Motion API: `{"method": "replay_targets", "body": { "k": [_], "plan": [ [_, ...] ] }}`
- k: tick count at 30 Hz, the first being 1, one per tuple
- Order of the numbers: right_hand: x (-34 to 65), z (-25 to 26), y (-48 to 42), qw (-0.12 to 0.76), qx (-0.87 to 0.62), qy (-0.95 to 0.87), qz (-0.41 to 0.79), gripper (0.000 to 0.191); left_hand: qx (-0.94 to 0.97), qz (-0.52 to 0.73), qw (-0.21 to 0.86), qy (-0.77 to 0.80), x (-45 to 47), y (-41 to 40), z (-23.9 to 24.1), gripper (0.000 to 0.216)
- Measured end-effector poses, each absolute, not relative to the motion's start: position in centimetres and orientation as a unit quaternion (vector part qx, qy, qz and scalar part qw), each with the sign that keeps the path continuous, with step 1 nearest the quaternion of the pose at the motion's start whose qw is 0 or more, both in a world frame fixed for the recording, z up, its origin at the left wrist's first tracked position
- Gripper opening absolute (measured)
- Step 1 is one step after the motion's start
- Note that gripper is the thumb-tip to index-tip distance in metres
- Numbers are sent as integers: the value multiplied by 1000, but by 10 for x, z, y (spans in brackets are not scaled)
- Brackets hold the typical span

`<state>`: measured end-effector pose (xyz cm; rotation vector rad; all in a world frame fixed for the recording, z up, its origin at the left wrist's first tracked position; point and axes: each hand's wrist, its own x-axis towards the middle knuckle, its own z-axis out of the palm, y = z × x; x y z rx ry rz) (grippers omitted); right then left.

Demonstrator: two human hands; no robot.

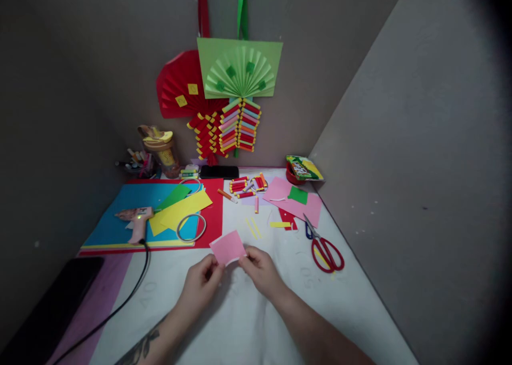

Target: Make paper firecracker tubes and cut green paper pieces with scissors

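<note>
A small pink paper rectangle (227, 246) is held just above the white table (240, 322) near the front middle. My left hand (200, 282) pinches its lower left edge with thumb and fingers closed. My right hand (260, 269) pinches its lower right edge the same way. Both forearms reach in from the bottom of the view.
Red-handled scissors (326, 250) lie to the right. A glue gun (136, 221) with a black cord rests on stacked coloured sheets (120, 229) at left, with two tape rings. Small rolled paper tubes (248, 185), pink and green papers, a marker and yellow strips lie behind. Paper fans hang on the wall (236, 69).
</note>
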<state>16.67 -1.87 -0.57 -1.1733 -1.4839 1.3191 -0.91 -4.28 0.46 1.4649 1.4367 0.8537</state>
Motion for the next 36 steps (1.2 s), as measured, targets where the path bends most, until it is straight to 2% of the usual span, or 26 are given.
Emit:
{"method": "replay_targets", "body": {
  "k": [36],
  "plan": [
    [163, -7, -18, 390, -479, -638, 460, 23, 619, 353, 410, 569, -9, -57, 23, 29]
  ]
}}
